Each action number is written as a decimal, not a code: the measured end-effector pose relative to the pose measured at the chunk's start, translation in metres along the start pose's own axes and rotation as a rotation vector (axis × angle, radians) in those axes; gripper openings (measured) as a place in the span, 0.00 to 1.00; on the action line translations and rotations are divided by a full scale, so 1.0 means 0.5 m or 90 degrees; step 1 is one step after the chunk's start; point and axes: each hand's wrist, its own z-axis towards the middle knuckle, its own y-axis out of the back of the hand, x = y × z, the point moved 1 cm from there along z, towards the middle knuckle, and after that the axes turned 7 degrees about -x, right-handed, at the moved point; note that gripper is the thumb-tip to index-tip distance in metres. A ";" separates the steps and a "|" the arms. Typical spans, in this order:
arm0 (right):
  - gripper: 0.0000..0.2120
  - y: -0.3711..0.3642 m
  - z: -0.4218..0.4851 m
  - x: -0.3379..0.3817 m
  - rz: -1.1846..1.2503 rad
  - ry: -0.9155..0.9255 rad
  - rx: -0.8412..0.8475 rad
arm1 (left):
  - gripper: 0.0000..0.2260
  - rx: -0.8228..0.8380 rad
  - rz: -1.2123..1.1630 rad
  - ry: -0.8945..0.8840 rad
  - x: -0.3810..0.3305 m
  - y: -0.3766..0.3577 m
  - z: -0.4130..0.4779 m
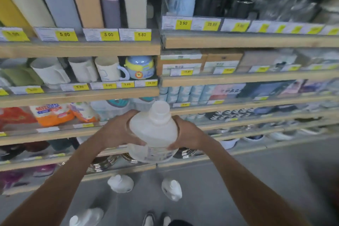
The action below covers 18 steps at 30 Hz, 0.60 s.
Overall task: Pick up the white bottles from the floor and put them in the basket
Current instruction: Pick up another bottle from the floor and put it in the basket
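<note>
Head view: we hold one white bottle (154, 134) up before the shelves (80, 49), the left hand (117, 132) and right hand (189, 134) each with fingers (134, 141) curled round its sides. On the floor (238, 189) lie a middle bottle (120, 183), a right bottle (172, 189) and a near-left bottle (86, 217). No basket shows, so we judge the task early: this one is not yet placed and three wait.

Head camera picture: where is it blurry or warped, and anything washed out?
In the head view, the held bottle is sharp; the right-hand shelves smear into blur; shelf boards bow with the wide lens; the lower-left floor bottle looks washed out.
</note>
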 end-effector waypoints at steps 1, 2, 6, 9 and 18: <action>0.46 0.011 -0.013 -0.012 0.004 -0.018 -0.014 | 0.39 0.019 0.002 -0.014 -0.015 -0.009 0.016; 0.46 0.023 -0.028 -0.025 0.007 -0.035 -0.025 | 0.38 0.037 0.001 -0.030 -0.028 -0.021 0.032; 0.45 0.065 -0.092 -0.088 0.021 -0.107 -0.082 | 0.40 0.098 -0.004 -0.084 -0.097 -0.079 0.094; 0.45 0.094 -0.143 -0.141 0.027 -0.159 -0.128 | 0.41 0.154 -0.004 -0.123 -0.157 -0.133 0.135; 0.45 0.191 -0.312 -0.334 0.046 -0.281 -0.258 | 0.38 0.287 0.011 -0.238 -0.373 -0.341 0.227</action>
